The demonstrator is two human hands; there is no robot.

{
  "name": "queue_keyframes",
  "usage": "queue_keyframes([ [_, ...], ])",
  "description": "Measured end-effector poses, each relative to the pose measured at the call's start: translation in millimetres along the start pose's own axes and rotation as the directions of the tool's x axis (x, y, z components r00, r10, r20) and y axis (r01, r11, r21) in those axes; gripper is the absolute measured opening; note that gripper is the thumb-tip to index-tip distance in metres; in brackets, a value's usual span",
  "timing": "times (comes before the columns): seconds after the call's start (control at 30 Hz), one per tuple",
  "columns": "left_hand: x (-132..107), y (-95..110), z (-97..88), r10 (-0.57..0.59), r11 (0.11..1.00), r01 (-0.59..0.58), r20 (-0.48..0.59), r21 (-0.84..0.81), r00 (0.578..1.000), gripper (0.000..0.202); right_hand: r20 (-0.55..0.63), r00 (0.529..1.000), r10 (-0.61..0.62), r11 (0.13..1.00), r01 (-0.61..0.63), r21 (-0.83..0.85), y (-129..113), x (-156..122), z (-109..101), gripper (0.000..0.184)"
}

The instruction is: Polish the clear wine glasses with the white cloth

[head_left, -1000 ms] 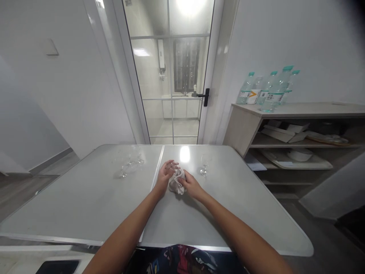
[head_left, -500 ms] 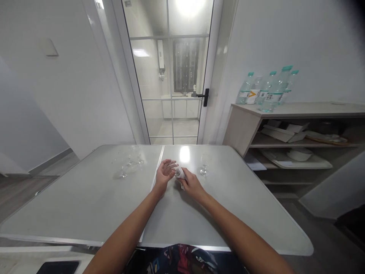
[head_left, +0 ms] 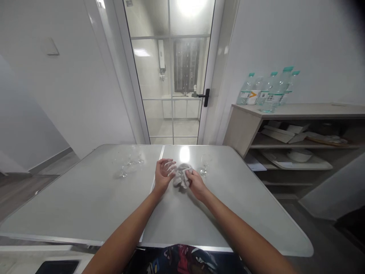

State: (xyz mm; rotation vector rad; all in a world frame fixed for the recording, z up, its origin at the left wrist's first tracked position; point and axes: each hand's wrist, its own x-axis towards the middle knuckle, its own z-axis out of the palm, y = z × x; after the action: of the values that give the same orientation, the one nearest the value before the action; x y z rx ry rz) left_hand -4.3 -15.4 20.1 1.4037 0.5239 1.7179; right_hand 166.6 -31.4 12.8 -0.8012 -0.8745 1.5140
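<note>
My left hand [head_left: 162, 176] curls around the bowl of a clear stemmed glass [head_left: 171, 167], which lies tilted sideways above the table. In my right hand [head_left: 196, 183] is a crumpled white cloth [head_left: 181, 178], pinched between thumb and fingers right beside the glass. The cloth hides the stem and foot, so I cannot tell whether it touches them. Just beyond my right hand stands another clear stemmed glass [head_left: 204, 171]. To the left, several similar glasses [head_left: 123, 173] stand together on the table.
A pale glossy table [head_left: 94, 205] with a seam down its middle lies under my hands. Behind it is a glazed door [head_left: 185, 121] with a black handle. At the right, several plastic bottles [head_left: 275, 98] stand on a wooden shelf unit [head_left: 246, 125].
My right hand has shifted slightly right, and the cloth, bunched tightly around the stem end before, now hangs looser and more spread. My left hand keeps its hold on the glass.
</note>
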Motion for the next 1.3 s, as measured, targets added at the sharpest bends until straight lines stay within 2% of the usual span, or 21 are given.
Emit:
queue_keyframes([
  [0.07, -1.8, -0.3, 1.9, -0.003, 1.000, 0.002, 0.051, 0.011, 0.999, 0.065, 0.072, 0.997, 0.042, 0.999, -0.044, 0.022, 2.9, 1.4, -1.0, 0.047],
  [0.13, -3.2, -0.8, 3.0, 0.008, 1.000, -0.010, 0.089, 0.022, 0.996, 0.066, 0.089, 0.996, 0.017, 1.000, -0.016, -0.008, 5.5, 3.7, -3.9, 0.044],
  [0.3, -7.7, -3.7, 4.0, 0.034, 0.997, -0.046, 0.186, 0.063, 0.982, 0.070, 0.029, 0.999, -0.040, 0.986, 0.045, -0.161, 13.8, 9.4, -13.0, 0.038],
  [0.53, -12.7, -8.8, 5.9, 0.062, 0.991, -0.088, 0.247, 0.098, 0.967, 0.073, 0.037, 0.993, -0.110, 0.922, 0.116, -0.368, 19.5, 10.7, -18.8, 0.035],
  [0.73, -11.1, -3.5, 6.8, 0.060, 0.988, -0.089, 0.215, 0.124, 0.975, 0.071, -0.015, 0.977, -0.211, 0.776, 0.158, -0.610, 17.1, 11.9, -20.2, 0.026],
  [0.83, -11.0, -3.0, 6.5, 0.058, 0.987, -0.087, 0.207, 0.134, 0.977, 0.070, -0.001, 0.968, -0.253, 0.684, 0.178, -0.708, 15.7, 12.5, -22.0, 0.019],
  [0.9, -11.2, -4.1, 5.8, 0.053, 0.987, -0.083, 0.212, 0.136, 0.976, 0.070, 0.022, 0.963, -0.269, 0.664, 0.202, -0.719, 16.0, 13.5, -23.1, 0.017],
  [1.0, -11.2, -6.1, 4.3, 0.046, 0.990, -0.074, 0.217, 0.123, 0.975, 0.071, 0.024, 0.976, -0.218, 0.766, 0.186, -0.616, 17.2, 14.4, -23.0, 0.021],
  [1.13, -9.5, -5.7, 2.6, 0.021, 0.994, -0.042, 0.200, 0.104, 0.980, 0.069, -0.017, 0.999, -0.051, 0.921, 0.040, -0.388, 16.2, 12.1, -20.4, 0.032],
  [1.23, -7.3, -4.6, 1.5, 0.009, 0.996, -0.025, 0.171, 0.087, 0.985, 0.068, -0.020, 1.000, 0.008, 0.959, -0.014, -0.284, 14.0, 10.0, -18.5, 0.039],
  [1.3, -6.0, -4.8, 0.5, 0.007, 0.997, -0.019, 0.153, 0.073, 0.988, 0.068, -0.032, 0.999, 0.003, 0.960, -0.012, -0.281, 13.3, 9.5, -17.5, 0.042],
])
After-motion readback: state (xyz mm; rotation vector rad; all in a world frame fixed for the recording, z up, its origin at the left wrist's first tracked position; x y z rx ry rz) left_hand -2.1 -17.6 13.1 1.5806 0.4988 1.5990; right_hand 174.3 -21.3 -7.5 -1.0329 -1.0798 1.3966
